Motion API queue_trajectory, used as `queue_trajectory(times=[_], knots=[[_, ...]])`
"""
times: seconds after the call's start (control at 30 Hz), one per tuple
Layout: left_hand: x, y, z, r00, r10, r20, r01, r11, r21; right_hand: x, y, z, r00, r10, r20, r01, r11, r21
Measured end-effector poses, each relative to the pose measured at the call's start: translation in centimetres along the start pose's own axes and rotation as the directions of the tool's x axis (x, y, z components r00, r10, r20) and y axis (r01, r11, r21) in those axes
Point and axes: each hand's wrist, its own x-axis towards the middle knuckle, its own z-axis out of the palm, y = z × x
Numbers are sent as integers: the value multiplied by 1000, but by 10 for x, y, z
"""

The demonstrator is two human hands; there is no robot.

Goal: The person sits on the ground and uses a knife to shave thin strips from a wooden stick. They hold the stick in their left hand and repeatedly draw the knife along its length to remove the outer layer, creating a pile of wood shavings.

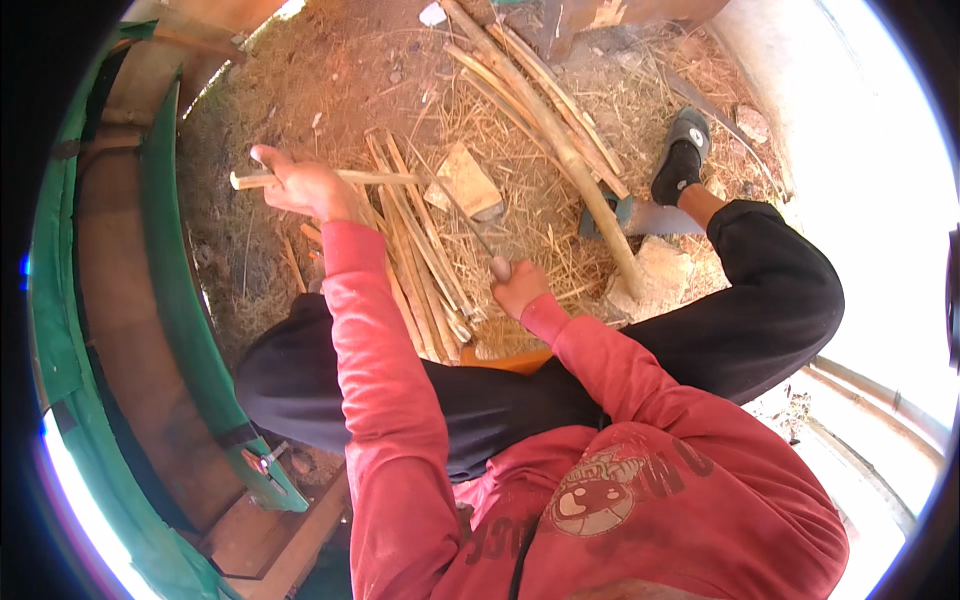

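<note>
- A person in a red sweatshirt (625, 490) and black trousers (760, 300) sits low, knees wide apart, over straw-strewn ground (350, 70), seen from above.
- The left hand (305, 187) is wrapped around a pale stick (375, 178), held roughly crosswise toward the ground's left edge; one end pokes out left of the fist, the longer part reaches right.
- The right hand (522, 288), nearer the body, is closed around the handle of a long, thin knife (468, 219). Its blade slants up and left, crossing near the stick's right end; whether the two touch, I cannot tell.
- Behind the blade, on the ground, lies a pale, angular block (465, 180).
- Between the knees, a loose bundle of peeled sticks (410, 262) lies lengthwise.
- Toward the ground's far edge, a thick pole (545, 115) lies at a slant among thinner ones.
- A sandal (690, 132) shows near the right edge, beside a bright white wall (830, 110).
- A green-edged wooden structure (125, 270) lines the left edge.
</note>
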Motion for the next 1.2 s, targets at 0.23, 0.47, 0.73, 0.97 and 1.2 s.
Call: queue_trajectory(times=[0.23,0.47,0.73,0.97,1.2], knots=[[-9,-1,-2,997,-25,68,25,1000,1,-7,-10,-8,992,111,65,-105,991,-88],[-8,0,-6,1000,12,27,-13,999,38,-18,-27,-21,995,-94,-40,101,974,203],[-8,-6,5,988,123,96,-121,992,-24,19,4,-2,1000,25,-11,-25,998,-59],[-9,-8,1,982,52,183,-45,998,-42,-6,-18,-9,983,-127,-131,149,974,170],[-12,-5,-7,984,82,158,-75,996,-51,10,7,-16,995,-90,30,93,990,-102]])
